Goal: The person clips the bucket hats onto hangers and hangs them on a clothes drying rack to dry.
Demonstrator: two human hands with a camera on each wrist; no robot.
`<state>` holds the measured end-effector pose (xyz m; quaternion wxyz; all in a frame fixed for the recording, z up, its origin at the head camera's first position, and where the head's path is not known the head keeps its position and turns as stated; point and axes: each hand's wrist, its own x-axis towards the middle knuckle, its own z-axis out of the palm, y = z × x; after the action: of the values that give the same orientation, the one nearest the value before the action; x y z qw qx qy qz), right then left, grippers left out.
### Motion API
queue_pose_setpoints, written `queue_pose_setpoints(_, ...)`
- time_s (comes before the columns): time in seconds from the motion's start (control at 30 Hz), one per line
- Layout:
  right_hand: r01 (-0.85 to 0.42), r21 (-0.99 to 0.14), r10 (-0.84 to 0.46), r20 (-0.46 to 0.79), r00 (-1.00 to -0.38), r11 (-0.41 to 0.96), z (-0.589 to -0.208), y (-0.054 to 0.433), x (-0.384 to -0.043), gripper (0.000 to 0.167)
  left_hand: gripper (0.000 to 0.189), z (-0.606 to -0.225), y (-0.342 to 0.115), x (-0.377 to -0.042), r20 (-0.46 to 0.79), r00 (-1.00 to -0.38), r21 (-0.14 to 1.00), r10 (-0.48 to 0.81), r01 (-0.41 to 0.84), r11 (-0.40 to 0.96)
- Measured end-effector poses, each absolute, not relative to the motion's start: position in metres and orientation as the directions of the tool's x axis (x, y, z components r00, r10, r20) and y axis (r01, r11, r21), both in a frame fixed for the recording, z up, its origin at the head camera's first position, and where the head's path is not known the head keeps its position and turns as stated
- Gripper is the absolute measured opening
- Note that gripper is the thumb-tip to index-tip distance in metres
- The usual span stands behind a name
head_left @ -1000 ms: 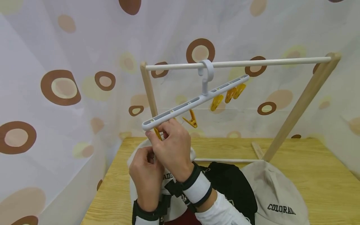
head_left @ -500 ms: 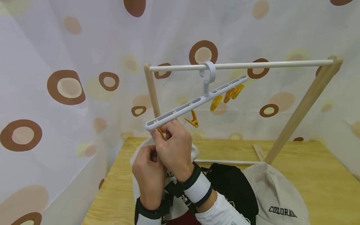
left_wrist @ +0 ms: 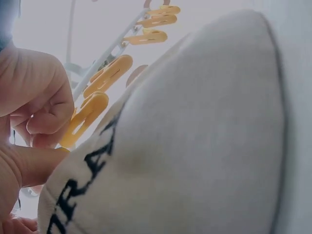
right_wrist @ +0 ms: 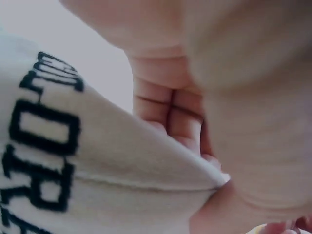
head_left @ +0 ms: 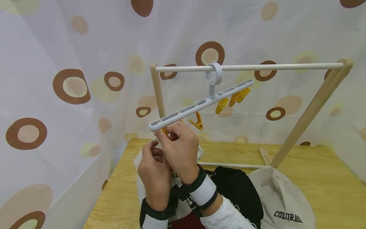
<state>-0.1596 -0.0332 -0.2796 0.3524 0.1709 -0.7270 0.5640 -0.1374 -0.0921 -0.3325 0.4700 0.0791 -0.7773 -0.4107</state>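
A white clip hanger (head_left: 200, 103) hangs tilted by its hook, its left end lower. My right hand (head_left: 183, 152), below that end, pinches the nearest yellow clothespin (left_wrist: 85, 119) between thumb and forefinger. My left hand (head_left: 155, 175) is just below and left of it, fingers curled. Between its thumb and fingers it pinches the edge of a light beige cap (left_wrist: 209, 126). Dark block letters (right_wrist: 46, 129) run across the cap's front. In the head view both hands hide much of the cap. Several other yellow clothespins (head_left: 221, 106) hang along the hanger.
The hanger's hook is over a white rod (head_left: 271, 67) on a wooden stand (head_left: 311, 114). A black cap (head_left: 234, 190) and another beige cap (head_left: 281, 197) lie on the wooden table (head_left: 328, 171). Something dark red (head_left: 188, 222) shows under the held cap. A patterned curtain (head_left: 160, 41) hangs behind.
My left hand has risen a little, and more of its curled fingers show. My right hand stays at the clothespin. The whole head view has shifted slightly.
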Motion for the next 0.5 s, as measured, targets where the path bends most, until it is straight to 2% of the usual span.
queue_pose_setpoints(0.3,-0.621,-0.693,0.137,0.700,-0.701,0.366,-0.2773,-0.0272,-0.1600,0.010,0.023,-0.3306,-0.0907,-0.1393,0.703,-0.523,0.680,-0.482,0.296,0.670)
queue_pose_setpoints(0.5,-0.626,-0.690,0.160,0.708,-0.688,0.364,-0.2795,-0.0264,-0.1616,0.012,0.027,-0.3307,-0.0898,-0.1403,0.702,-0.538,0.676,-0.467,0.297,0.675)
